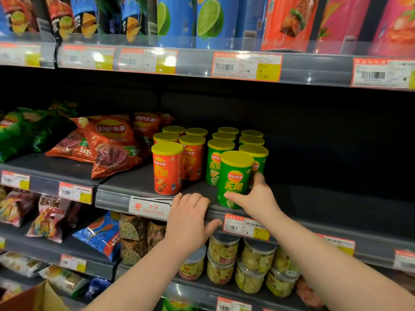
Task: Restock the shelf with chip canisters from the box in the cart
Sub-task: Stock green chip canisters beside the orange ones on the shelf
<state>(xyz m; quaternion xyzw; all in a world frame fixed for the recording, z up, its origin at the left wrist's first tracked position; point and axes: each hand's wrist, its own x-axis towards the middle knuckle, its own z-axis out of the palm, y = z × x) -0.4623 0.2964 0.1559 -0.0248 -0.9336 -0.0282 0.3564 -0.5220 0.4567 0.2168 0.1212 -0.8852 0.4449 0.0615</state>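
A green chip canister point(233, 176) with a yellow lid stands upright at the front edge of the middle shelf point(139, 182). My right hand point(258, 196) grips its lower part, thumb in front and fingers round the right side. My left hand point(190, 216) holds the shelf's front rail, fingers curled over the top and thumb under it. Behind stand rows of green canisters point(219, 162) and, to their left, red canisters point(167, 168), all yellow-lidded. A corner of the cardboard box point(38, 297) shows at the bottom left.
Red and green chip bags point(112, 144) lie on the shelf's left part. To the right of the canisters the shelf is dark and bare. Tall canisters point(211, 21) fill the shelf above. Clear snack tubs point(253, 263) and bags sit below.
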